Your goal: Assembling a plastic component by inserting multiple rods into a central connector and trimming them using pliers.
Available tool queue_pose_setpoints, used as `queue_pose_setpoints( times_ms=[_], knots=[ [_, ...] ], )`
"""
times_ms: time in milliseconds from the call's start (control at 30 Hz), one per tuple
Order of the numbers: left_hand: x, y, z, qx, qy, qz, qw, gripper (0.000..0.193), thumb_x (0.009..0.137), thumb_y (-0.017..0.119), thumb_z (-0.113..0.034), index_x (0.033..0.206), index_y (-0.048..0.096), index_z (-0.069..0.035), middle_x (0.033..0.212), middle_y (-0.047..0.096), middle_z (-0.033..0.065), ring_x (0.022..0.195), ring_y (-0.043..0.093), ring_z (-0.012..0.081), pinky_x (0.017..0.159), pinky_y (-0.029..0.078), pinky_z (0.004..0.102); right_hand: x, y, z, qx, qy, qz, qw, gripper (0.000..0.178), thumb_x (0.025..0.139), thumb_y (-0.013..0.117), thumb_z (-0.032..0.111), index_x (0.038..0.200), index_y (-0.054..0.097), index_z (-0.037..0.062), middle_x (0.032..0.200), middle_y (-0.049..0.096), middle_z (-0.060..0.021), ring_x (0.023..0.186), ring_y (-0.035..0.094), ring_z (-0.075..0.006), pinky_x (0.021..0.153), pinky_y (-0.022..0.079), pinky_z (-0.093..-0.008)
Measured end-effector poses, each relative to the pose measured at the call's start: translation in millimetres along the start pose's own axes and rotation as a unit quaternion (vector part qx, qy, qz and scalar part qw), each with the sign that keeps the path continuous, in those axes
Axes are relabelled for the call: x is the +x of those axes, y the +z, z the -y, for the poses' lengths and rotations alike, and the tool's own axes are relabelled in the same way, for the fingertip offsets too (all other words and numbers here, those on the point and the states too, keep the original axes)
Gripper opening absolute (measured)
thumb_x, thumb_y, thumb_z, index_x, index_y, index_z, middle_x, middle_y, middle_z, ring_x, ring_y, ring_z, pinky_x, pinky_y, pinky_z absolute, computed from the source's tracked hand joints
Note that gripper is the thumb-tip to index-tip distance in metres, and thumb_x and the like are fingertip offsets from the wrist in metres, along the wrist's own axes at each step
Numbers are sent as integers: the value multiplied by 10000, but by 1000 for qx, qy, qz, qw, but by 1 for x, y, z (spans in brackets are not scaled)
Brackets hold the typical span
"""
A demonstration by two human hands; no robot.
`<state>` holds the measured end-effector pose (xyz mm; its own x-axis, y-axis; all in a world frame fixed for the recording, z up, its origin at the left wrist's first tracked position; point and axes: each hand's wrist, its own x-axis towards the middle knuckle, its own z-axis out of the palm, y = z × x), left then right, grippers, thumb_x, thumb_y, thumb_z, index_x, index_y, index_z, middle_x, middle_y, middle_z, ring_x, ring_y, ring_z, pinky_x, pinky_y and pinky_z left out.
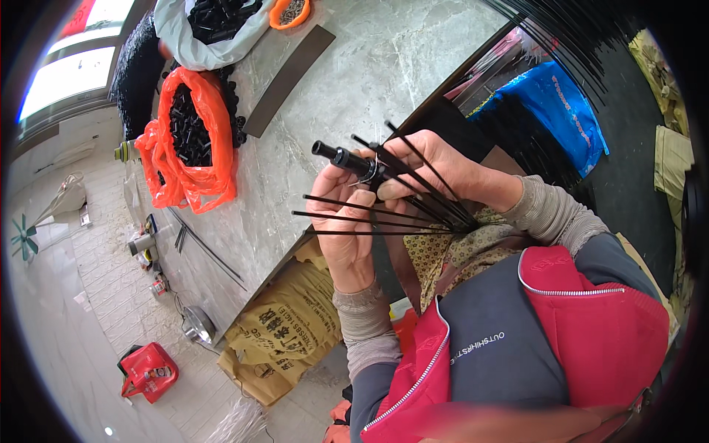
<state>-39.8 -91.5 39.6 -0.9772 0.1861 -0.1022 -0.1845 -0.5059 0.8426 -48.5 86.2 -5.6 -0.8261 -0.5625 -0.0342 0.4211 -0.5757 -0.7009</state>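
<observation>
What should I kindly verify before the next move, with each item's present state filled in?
1. Left hand supports the black tubes: ok, fingers against them.
2. Right hand is at the work: ok, fingers at the tubes' nearer end.
3. Black rods lie together: not ok, their tips fan apart.
4. Join between rods and tubes is sound: cannot tell, fingers partly cover it.
5. Orange-red bag gives access to the black parts: ok, its mouth is open.
6. Dark flat strip is away from both hands: ok, it lies apart on the table.
</observation>
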Motion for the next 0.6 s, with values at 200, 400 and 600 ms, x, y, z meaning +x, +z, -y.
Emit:
queue_pose_setpoints(
  times_ms=[200, 400, 600],
  knots=[
    [4, 2, -5, -11, -31, 9, 999, 416, 848, 646, 87, 1255, 560, 86, 1231, 615, 217, 1117, 620, 260, 994, 496, 357, -1, 5, 8, 24, 28, -39, 999, 466, 866, 709, 64, 1307, 587, -19, 780, 656, -10, 657, 650, -95, 610, 532, -235],
    [9, -5, -3, -3, -22, 6, 1000, 365, 865, 664, 62, 1221, 587, 78, 1172, 653, 212, 1042, 656, 261, 958, 517, 385, 1, 6, 13, 9, 34, -39, 999, 465, 855, 712, 64, 1292, 589, -36, 744, 669, -48, 641, 659, -122, 606, 539, -245],
    [13, -3, -4, 21, 2, 14, 1000, 390, 836, 681, 91, 1215, 590, 74, 1152, 663, 202, 1047, 657, 250, 946, 525, 365, 0, 5, 15, -2, 17, -11, 1000, 230, 896, 727, 123, 1036, 645, -40, 804, 666, -57, 697, 639, -104, 631, 552, -255]
  ],
)
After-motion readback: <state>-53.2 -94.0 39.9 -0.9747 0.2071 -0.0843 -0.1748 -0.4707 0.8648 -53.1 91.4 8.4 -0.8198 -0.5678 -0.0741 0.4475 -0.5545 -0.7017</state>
